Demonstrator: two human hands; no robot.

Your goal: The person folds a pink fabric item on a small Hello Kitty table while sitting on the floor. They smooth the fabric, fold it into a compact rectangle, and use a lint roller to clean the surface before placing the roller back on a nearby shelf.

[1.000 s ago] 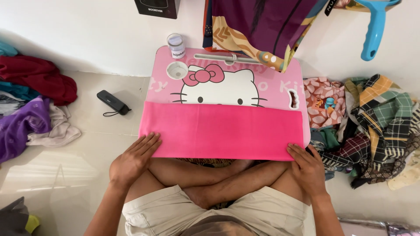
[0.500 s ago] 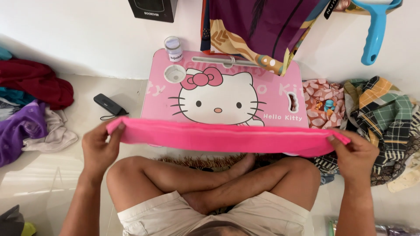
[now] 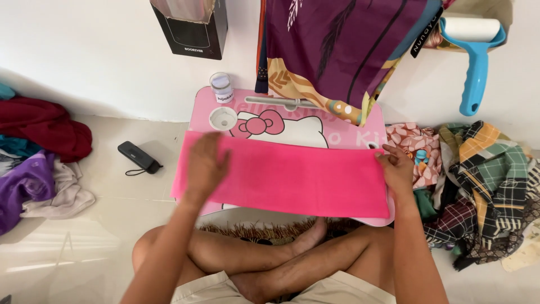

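Note:
A folded bright pink cloth (image 3: pixel 292 177) lies flat across a small pink lap table (image 3: pixel 292 121) printed with a white cartoon cat. My left hand (image 3: pixel 205 163) rests flat on the cloth's left part, blurred, fingers spread. At the cloth's right edge, my right hand (image 3: pixel 396 169) presses down with the fingers on the fabric. My crossed legs sit just below the table.
A small clear jar (image 3: pixel 221 87) and a white round lid (image 3: pixel 223 118) stand on the table's back left. A purple patterned cloth (image 3: pixel 343 50) hangs over the back. Piles of clothes lie left (image 3: pixel 39 157) and right (image 3: pixel 478 180). A black pouch (image 3: pixel 138 157) lies on the floor.
The pink cloth was lifted and stretched between both hands, then laid back on the table as a narrower folded band. My left hand now slides over it.

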